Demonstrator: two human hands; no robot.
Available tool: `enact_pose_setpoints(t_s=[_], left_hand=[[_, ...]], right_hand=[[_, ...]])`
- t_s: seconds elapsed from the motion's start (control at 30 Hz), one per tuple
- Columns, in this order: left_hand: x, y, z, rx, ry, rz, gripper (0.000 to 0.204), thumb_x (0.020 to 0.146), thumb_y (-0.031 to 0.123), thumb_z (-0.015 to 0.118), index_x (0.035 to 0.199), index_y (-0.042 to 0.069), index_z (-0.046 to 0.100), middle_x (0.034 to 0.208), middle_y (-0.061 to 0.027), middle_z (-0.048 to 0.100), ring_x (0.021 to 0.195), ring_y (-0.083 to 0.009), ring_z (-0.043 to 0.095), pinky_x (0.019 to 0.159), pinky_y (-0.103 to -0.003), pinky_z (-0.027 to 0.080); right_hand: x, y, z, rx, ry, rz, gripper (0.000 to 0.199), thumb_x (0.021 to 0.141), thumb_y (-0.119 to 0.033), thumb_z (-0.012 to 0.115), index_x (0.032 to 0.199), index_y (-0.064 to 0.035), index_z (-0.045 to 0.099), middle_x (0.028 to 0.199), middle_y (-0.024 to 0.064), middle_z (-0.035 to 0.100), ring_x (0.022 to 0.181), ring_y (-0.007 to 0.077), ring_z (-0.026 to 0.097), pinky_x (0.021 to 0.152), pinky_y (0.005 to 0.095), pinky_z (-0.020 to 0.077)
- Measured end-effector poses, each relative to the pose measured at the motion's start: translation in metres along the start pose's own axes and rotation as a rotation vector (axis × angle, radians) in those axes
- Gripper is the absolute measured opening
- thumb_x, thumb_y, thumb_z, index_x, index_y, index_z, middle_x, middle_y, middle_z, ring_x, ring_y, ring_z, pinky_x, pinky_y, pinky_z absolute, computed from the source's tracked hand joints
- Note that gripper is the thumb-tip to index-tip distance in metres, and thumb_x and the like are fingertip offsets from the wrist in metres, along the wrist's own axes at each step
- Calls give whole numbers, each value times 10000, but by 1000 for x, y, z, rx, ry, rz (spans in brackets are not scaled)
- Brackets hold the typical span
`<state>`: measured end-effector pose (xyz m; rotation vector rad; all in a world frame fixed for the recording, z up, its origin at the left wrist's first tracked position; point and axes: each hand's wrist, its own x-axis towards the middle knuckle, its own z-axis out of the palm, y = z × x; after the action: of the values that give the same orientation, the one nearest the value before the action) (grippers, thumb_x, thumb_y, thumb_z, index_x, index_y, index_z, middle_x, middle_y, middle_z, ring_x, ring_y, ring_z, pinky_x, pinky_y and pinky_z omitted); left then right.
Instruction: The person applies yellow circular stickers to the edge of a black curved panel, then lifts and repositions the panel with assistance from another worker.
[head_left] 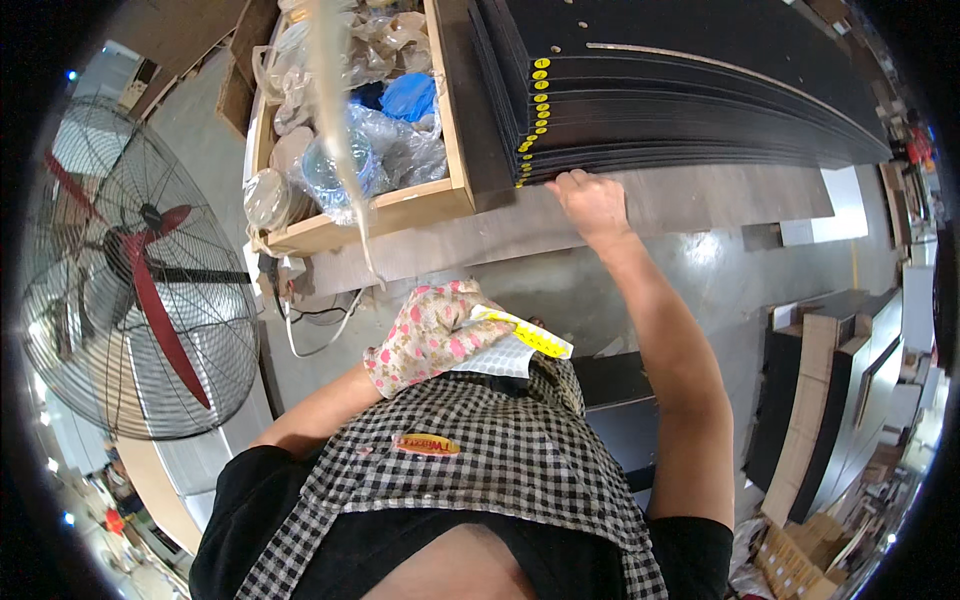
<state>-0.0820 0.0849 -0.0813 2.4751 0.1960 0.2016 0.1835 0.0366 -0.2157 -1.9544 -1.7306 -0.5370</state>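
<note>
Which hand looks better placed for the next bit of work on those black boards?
Probably the right hand: it's bare and already at the edge of the black boards. The gloved left hand is farther back, near the apron, holding sticker sheets.

Right hand (597, 208): fingertips partly hidden (perhaps touching black boards (660, 115)). Hanging pale strip (335, 110) blurred.

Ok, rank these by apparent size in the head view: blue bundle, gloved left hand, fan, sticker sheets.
Largest to smallest:
1. fan
2. gloved left hand
3. sticker sheets, partly hidden by the hand
4. blue bundle
</note>
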Motion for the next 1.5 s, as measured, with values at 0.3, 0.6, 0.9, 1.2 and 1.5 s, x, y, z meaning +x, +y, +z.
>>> enact_pose_setpoints(t_s=[0.3, 0.6, 0.9, 1.2, 1.5], left_hand=[[-16, 24, 22, -11, 185, -168, 229, 792, 214, 766, 937, 51, 697, 866, -92, 664, 744, -262, 650, 637, -350, 506], [-10, 25, 47, -33, 264, -218, 179, 792, 214, 759, 867, 59, 711, 813, -93, 646, 697, -263, 635, 604, -357, 491], [-14, 38, 69, -232, 347, -261, 178, 819, 202, 724, 906, 47, 731, 806, -109, 660, 700, -258, 652, 615, -348, 503], [-25, 37, 76, -246, 500, -402, 168, 827, 196, 726, 863, 33, 707, 803, -110, 660, 719, -260, 656, 629, -348, 504], [-18, 33, 84, -225, 466, -236, 190, 826, 234, 720, 878, 52, 726, 776, -105, 654, 693, -266, 649, 616, -356, 504]], right_hand=[[13, -12, 19, 39, 2, -91, 288, 778, -337, 730, 629, -131, 594, 577, 41, 590, 496, 229, 607, 443, 345, 480], [11, -15, 25, 64, 44, -48, 285, 802, -326, 710, 631, -128, 596, 589, 52, 601, 489, 260, 608, 441, 377, 481], [12, -3, 24, 39, 17, -164, 263, 829, -284, 674, 643, -115, 595, 621, 68, 634, 506, 263, 633, 462, 376, 510], [12, -4, 31, -1, 56, -113, 353, 832, -353, 698, 611, -121, 549, 539, 81, 594, 469, 278, 601, 432, 385, 466], [-2, 10, 17, -56, -10, -31, 366, 825, -353, 698, 607, -103, 541, 575, 102, 604, 497, 308, 605, 452, 407, 477]])
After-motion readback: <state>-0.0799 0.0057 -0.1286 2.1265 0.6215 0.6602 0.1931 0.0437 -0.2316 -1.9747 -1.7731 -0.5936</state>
